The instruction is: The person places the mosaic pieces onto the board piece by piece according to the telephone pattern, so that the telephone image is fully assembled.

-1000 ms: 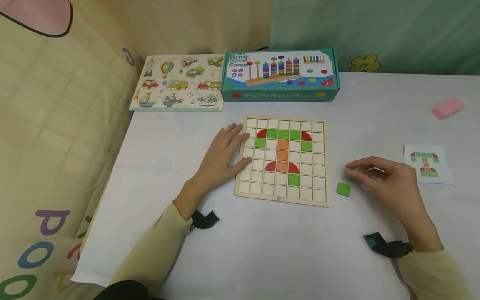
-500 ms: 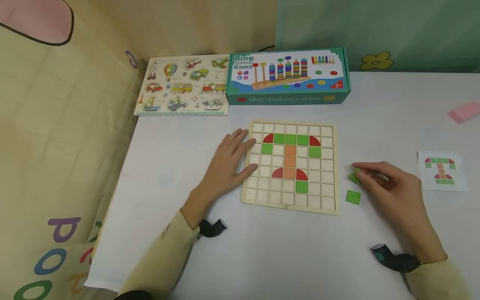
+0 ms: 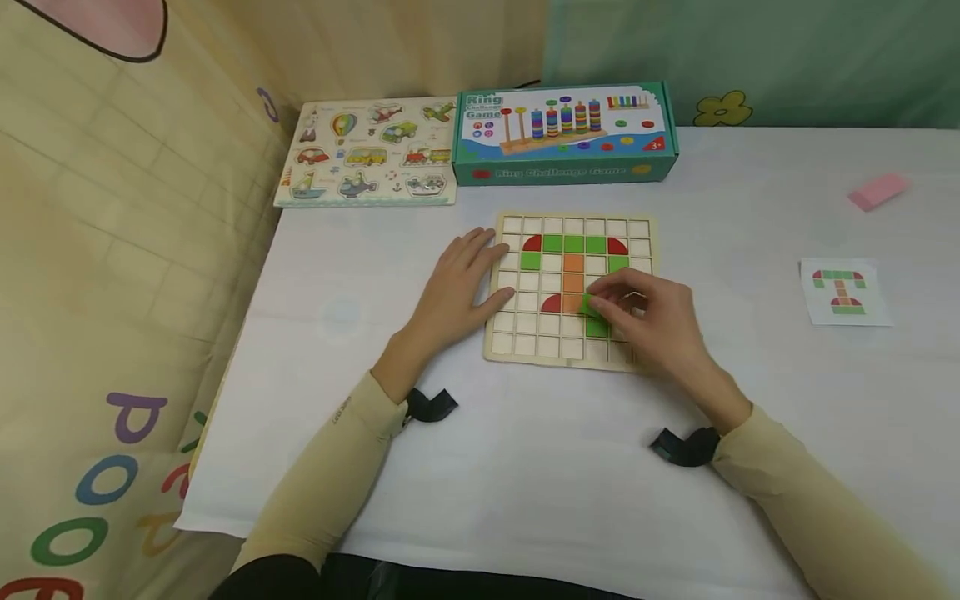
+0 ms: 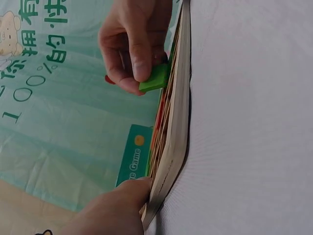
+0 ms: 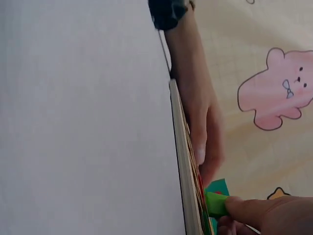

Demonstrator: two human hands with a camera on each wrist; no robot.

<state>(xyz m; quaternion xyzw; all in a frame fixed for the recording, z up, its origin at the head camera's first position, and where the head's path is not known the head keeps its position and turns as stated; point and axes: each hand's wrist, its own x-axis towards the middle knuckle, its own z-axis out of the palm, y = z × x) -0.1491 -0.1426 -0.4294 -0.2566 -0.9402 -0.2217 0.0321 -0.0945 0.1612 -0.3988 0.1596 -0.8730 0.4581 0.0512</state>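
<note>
A square wooden grid board lies on the white table, holding red quarter-round tiles, green square tiles and a column of orange tiles. My left hand rests at its left edge, fingers extended, with the fingertips and thumb touching the frame. Over the lower middle of the board, my right hand pinches a green square tile between thumb and fingers. In the left wrist view this green tile is tilted against the board's surface. The right hand hides part of the board's lower right.
A picture card showing a similar pattern lies to the right, with a pink block beyond it. At the back stand a green ring game box and a vehicle puzzle board. Curtains border the table.
My right hand has lifted a green tile off the table and carried it left onto the board. The other loose green tile is out of sight now. My left hand stays at the board's edge.
</note>
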